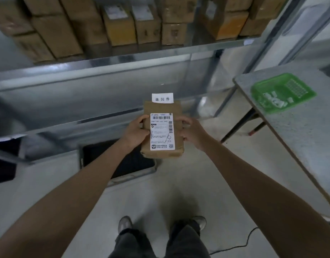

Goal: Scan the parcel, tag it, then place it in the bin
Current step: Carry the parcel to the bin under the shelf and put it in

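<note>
From the head camera, both arms reach forward and the parcel [163, 130] sits between the two hands, held out in the air above the pale, smooth floor. It is a flat brown paper-wrapped block, oblong, slightly creased at the near bottom corners. Its long axis runs away from the person, with the printed shipping label [162, 131] facing up toward the camera, barcode at the far end. A small white tag [162, 98] with three printed characters sticks out past the parcel's far edge.

The left hand [135, 132] grips the parcel's left side, thumb curled over the top edge beside the label. The right hand [192, 133] clasps the right side, fingers bent around the edge.

Below and just behind the parcel, on the floor, lies a dark rectangular bin [121, 159] with a grey metal-looking rim, its inside black.

To the right stands a speckled grey table [300, 136] carrying a green perforated plastic tray [283, 92] holding small white slips. Ahead, shiny metal shelving [104, 64] holds rows of blurred cardboard boxes [119, 25]
</note>
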